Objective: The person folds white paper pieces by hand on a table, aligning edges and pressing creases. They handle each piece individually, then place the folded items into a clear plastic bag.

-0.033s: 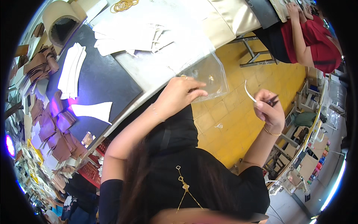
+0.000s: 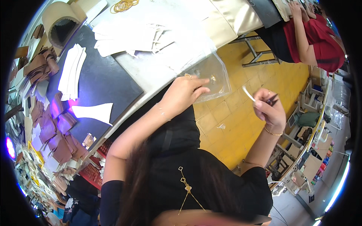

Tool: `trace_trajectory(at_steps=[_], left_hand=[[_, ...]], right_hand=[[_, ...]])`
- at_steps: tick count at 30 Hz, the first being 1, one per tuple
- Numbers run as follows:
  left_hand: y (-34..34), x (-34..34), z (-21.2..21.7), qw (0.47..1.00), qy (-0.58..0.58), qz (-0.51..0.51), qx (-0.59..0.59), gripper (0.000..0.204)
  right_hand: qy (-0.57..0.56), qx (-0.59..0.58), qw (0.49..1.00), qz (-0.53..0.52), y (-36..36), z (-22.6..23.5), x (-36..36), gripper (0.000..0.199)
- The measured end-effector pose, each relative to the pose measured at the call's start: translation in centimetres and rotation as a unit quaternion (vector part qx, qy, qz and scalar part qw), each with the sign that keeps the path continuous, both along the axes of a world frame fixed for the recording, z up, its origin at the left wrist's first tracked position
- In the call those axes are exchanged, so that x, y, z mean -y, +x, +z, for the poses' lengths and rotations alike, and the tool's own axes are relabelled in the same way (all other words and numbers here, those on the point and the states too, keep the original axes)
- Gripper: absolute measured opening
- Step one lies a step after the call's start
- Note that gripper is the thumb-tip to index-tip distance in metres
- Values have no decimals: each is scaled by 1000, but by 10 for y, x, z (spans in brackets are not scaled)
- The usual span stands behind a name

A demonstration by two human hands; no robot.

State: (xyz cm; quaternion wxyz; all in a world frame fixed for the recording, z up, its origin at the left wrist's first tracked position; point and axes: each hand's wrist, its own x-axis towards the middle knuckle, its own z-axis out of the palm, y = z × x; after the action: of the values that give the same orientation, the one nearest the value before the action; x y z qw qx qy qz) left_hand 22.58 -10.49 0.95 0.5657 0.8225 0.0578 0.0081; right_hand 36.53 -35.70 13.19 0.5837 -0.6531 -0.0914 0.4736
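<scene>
My right hand (image 2: 270, 109), raised over the floor on the right, is closed with a thin white strip (image 2: 247, 93) pinched between thumb and finger. A small dark pointed tool (image 2: 272, 100) also sits in that hand; its exact kind is not clear. Near the table's front edge, my left hand (image 2: 184, 92) has its fingers apart and nothing visible in them. Just beyond it hangs a clear plastic bag (image 2: 220, 75) with small bits in it. One flared white piece (image 2: 94, 112) and a stack of long white pieces (image 2: 71, 71) lie on the dark mat (image 2: 102, 75).
A pile of white pieces (image 2: 128, 37) covers part of the white table, with yellow rubber bands (image 2: 124, 5) behind it. Brown pieces (image 2: 62, 143) crowd the left side. A person in red (image 2: 320, 45) works at the far right, near a metal stool frame (image 2: 256, 52).
My right hand has shifted slightly left with the white strip, which is now blurred. The fingers of my left hand have stretched out a little more.
</scene>
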Motion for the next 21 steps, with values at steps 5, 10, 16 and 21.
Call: trace_trajectory(at_steps=[5,10,16,21], left_hand=[[10,17,-12,978,188,8,92,43],[-22,-1,19,959,-273,51,-51,43],[-47,-32,34,850,-473,215,-79,23],[-83,-49,38,905,-320,281,-3,15]], right_hand=[[24,-47,998,20,-4,-26,-22,17],[14,-53,996,68,-7,-41,-58,18],[5,-39,985,165,-25,-48,-106,18],[-52,242,955,165,-42,-45,-141,21]])
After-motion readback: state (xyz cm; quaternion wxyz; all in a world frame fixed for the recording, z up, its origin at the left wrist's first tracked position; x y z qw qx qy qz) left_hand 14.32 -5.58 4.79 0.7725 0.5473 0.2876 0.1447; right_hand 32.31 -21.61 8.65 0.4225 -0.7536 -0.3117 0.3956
